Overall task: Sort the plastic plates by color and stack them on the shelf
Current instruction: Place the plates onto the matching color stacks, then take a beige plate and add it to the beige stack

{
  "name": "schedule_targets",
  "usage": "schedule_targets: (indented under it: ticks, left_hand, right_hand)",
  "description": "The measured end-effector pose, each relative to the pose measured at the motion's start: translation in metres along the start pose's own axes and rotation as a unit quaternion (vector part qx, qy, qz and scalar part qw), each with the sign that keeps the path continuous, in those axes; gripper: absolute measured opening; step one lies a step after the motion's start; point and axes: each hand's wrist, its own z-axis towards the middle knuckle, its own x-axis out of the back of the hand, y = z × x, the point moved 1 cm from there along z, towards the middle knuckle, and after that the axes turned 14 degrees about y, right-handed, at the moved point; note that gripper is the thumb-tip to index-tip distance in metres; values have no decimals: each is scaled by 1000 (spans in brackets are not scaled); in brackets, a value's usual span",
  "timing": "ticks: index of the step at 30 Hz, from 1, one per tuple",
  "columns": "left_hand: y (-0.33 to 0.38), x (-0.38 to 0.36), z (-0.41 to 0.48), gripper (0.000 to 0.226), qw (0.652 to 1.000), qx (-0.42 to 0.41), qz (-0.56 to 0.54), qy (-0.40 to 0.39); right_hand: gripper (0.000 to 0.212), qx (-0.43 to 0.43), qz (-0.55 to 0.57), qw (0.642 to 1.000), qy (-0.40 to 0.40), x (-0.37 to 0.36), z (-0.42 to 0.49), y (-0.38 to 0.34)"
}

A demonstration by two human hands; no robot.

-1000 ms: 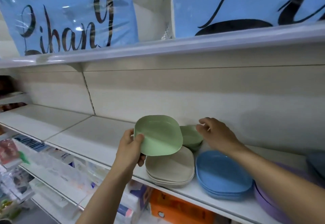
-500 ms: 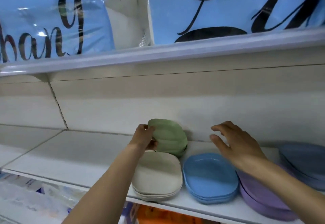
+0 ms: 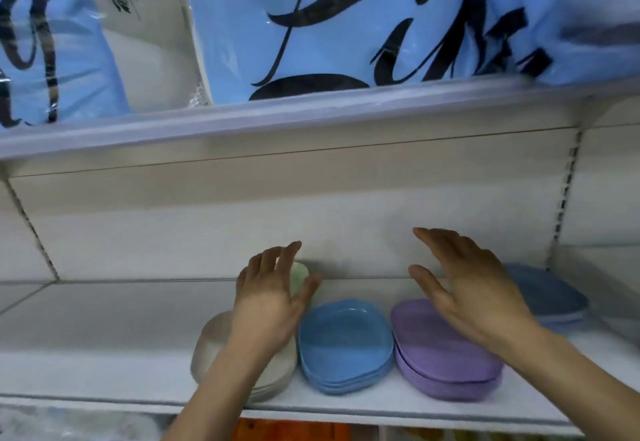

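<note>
blue bags (image 3: pixel 346 42) — black script | white pack (image 3: pixel 152 42) between | orange box (image 3: pixel 277 432) below

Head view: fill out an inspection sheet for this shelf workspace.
Surface: white shelf, bare left of the stacks.
Job's things: beige stack, blue stack and purple stack in front; green plates behind, partly hidden; grey-blue stack back right.
Clutter: nothing seen.
Grips: left hand open over the beige stack; right hand open over the purple stack; both hold nothing.
Cables: nothing seen.
Surroundings: blue printed bags on the upper shelf.
</note>
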Motion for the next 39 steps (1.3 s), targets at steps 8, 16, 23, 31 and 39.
schedule_targets:
  ticks: [8, 16, 23, 31, 39]
  left_hand:
    - [162, 11, -56, 70, 989, -103, -107, 19]
    - [359, -7, -132, 71, 971, -143, -193, -12]
    - [515, -28, -165, 69, 936, -175, -297, -70]
    - [664, -63, -171, 59, 886, -162, -404, -159]
    - [812, -150, -123, 52, 870, -109, -414, -243]
  right_hand:
    - [58, -22, -78, 996, 25, 106, -76, 97]
    - [54, -70, -168, 983, 15, 246, -187, 226]
    - [43, -162, -228, 960, 21, 359, -260, 331]
    - [41, -264, -246, 932, 24, 431, -297, 459]
    - [35, -286, -236, 928, 24, 467, -287, 608]
